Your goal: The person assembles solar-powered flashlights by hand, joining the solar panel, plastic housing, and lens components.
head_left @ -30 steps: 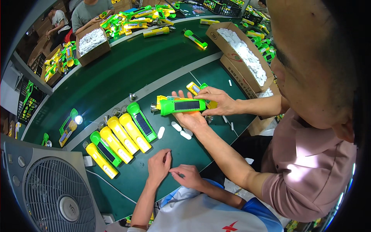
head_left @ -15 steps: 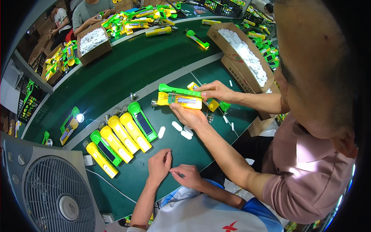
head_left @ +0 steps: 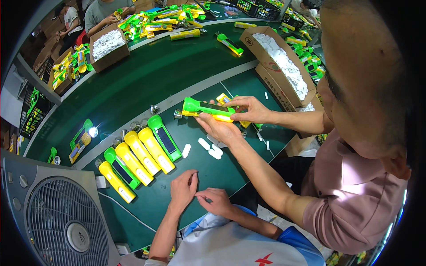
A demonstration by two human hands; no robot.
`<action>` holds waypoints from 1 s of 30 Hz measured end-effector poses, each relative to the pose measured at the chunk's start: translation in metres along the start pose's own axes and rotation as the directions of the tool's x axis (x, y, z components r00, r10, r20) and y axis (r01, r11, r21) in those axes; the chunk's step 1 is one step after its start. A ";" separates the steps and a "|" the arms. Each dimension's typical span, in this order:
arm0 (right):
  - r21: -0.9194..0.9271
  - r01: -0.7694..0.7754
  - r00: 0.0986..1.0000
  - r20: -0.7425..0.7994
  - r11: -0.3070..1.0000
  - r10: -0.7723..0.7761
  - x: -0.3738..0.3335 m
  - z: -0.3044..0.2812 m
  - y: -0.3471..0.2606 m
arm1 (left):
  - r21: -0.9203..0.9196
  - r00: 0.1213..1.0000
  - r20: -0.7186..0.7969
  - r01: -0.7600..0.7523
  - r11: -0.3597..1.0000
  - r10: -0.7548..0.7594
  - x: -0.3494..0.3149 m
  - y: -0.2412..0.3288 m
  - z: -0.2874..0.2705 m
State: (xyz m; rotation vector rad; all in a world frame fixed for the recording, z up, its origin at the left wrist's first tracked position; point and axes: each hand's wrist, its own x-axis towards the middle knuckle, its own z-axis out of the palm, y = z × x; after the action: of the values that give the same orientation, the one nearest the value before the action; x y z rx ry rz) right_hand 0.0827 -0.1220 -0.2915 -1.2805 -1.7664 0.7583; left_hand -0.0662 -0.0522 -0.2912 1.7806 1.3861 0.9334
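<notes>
My left hand (head_left: 183, 189) rests near the table's front edge, its fingers curled in with nothing visible in them. Beside it my right hand (head_left: 214, 201) is loosely closed too, its thumb reaching close to the left hand. Farther off, a co-worker's hands (head_left: 224, 128) hold a flashlight (head_left: 208, 109), its green half with a dark solar panel lying over the yellow half. To the left of my hands lie yellow flashlights (head_left: 143, 150) and green ones (head_left: 164, 139) in a slanted row. White oval pieces (head_left: 214, 153) are scattered near the co-worker's forearm.
A grey fan (head_left: 66, 221) stands at the left, with a cable (head_left: 128, 213) beside it. Beyond the rail runs a green conveyor belt (head_left: 155, 66) carrying flashlights. Cardboard boxes (head_left: 270, 88) of white pieces stand at the right. The co-worker's arm (head_left: 270, 181) reaches across from the right.
The co-worker has brought the green half down over the yellow half, covering the inside parts. My hands stay where they were.
</notes>
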 end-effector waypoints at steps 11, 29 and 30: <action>-0.002 0.001 1.000 0.000 1.000 -0.001 0.001 0.001 0.000 | 0.003 1.000 -0.006 -0.008 1.000 0.008 0.000 0.001 -0.001; -0.042 0.033 0.999 -0.021 0.999 -0.034 -0.002 0.002 0.006 | 0.024 1.000 -0.010 -0.020 1.000 0.020 0.000 0.004 0.000; -0.044 0.031 0.999 -0.021 0.999 -0.032 -0.002 0.002 0.006 | 0.005 1.000 -0.008 -0.007 1.000 0.007 0.000 0.004 0.000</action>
State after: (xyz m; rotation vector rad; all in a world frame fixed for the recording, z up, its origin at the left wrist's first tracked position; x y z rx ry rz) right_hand 0.0837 -0.1222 -0.2981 -1.2819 -1.7901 0.6893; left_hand -0.0643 -0.0527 -0.2881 1.7883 1.3891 0.9432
